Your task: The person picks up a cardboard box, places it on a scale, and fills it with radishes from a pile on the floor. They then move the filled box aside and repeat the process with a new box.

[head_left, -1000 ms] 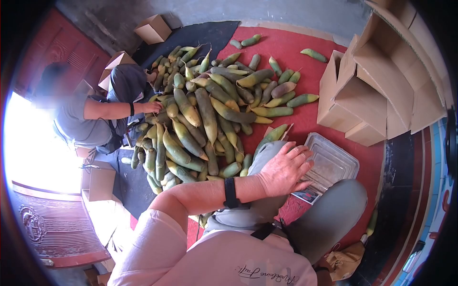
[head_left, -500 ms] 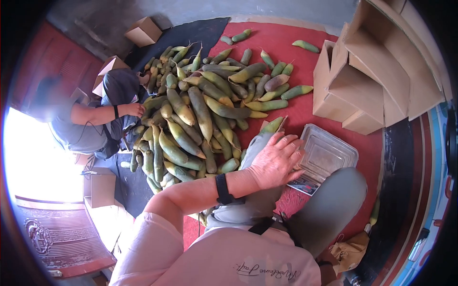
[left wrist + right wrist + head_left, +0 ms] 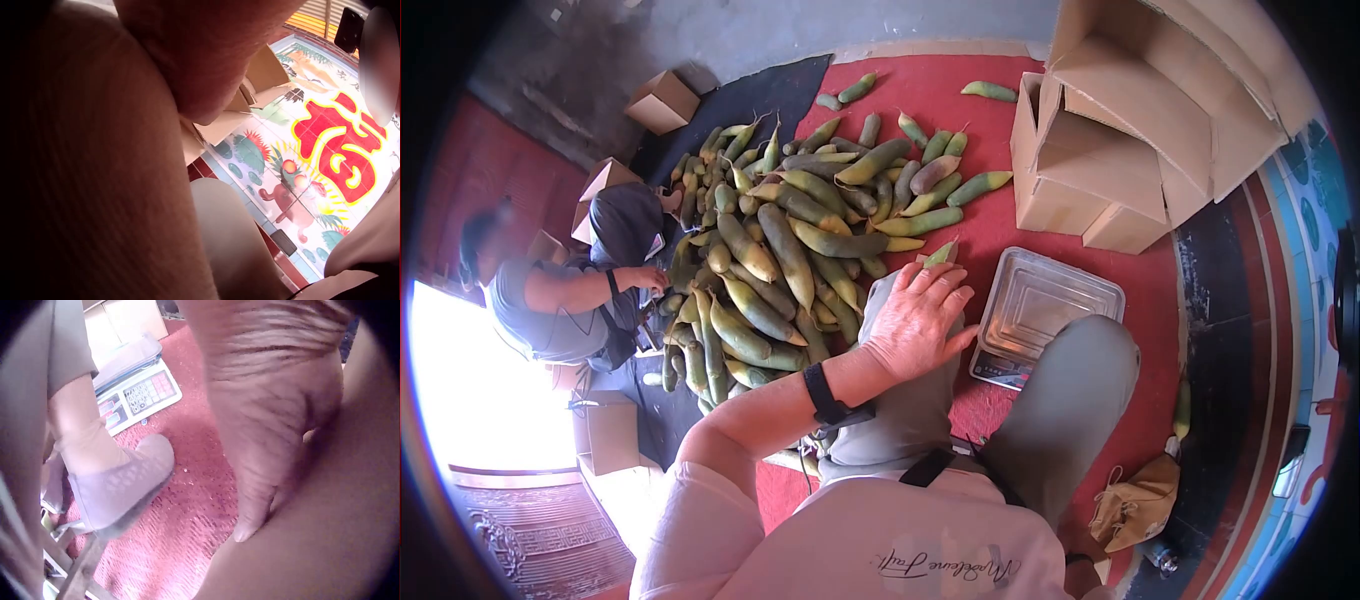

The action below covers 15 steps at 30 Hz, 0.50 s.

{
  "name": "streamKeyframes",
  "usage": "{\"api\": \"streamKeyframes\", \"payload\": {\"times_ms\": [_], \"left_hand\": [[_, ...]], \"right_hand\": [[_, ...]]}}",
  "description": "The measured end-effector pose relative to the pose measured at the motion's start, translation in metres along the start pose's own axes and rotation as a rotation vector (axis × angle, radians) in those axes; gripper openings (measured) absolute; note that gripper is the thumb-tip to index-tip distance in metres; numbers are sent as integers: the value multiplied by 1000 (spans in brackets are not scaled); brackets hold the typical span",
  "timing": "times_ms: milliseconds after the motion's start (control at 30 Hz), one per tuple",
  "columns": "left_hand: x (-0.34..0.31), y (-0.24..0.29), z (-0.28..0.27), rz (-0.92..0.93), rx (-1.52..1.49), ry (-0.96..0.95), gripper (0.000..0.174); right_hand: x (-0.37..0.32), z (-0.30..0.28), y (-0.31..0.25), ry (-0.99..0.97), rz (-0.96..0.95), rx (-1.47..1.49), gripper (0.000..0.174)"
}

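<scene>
In the head view my left hand [image 3: 915, 320] rests palm down on my raised left knee, fingers extended and thumb pointing right. The tip of a green radish [image 3: 941, 254] shows just beyond its fingers. A large heap of green radishes [image 3: 785, 255] lies left of the hand. To its right, a clear plastic tub [image 3: 1055, 300] sits on a digital scale [image 3: 998, 372]. The right wrist view shows my right hand [image 3: 269, 412] against a brownish surface, its straight thumb touching it and its other fingers mostly hidden. No object shows in either hand.
Open cardboard boxes [image 3: 1090, 165] are stacked at the right on the red carpet [image 3: 960, 120]. Another person [image 3: 550, 300] crouches left of the heap, with a hand close to it. A brown bag [image 3: 1135, 505] lies at the lower right.
My left hand has stayed at the knee while its fingers and thumb spread. The head view has shifted, moving the scene left. The other person's hand has drawn back from the heap.
</scene>
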<state>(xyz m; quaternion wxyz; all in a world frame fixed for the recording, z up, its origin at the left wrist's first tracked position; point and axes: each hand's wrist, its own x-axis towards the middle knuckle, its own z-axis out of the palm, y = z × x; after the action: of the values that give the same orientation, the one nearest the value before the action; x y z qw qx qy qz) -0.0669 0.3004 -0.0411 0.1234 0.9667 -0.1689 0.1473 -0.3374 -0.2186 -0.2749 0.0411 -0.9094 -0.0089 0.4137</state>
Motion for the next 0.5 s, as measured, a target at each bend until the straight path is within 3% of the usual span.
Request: {"api": "streamKeyframes", "payload": {"times_ms": [500], "left_hand": [[-1,13,3,50,91,25,39]], "right_hand": [[-9,34,14,48,32,60,37]]}}
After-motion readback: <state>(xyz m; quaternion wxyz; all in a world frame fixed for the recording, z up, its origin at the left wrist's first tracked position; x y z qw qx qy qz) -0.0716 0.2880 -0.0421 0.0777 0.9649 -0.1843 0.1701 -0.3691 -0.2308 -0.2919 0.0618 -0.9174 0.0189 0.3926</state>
